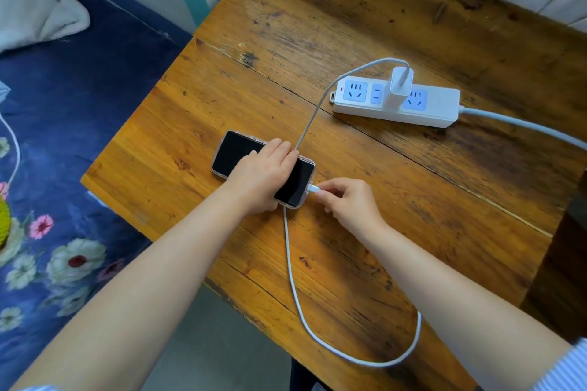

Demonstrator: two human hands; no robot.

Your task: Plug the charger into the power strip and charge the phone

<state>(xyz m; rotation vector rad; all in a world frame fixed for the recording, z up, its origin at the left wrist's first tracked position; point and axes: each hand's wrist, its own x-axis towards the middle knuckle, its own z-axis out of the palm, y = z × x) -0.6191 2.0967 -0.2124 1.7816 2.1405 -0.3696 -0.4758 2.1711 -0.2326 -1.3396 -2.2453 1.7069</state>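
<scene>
A black phone (233,151) in a clear case lies screen-up on the wooden table (365,25). My left hand (263,176) presses flat across its middle, holding it down. My right hand (347,201) pinches the white cable plug (313,189), which sits at the phone's right end port. The white cable (290,267) loops toward the table's near edge and runs up to the white charger (398,87). That charger stands plugged into the white power strip (438,106) with blue sockets.
The power strip's thick cord (524,124) leaves to the right. A bed with a blue floral sheet (63,232) and a grey pillow (35,0) lies left of the table. Grey floor (206,343) shows below the near edge.
</scene>
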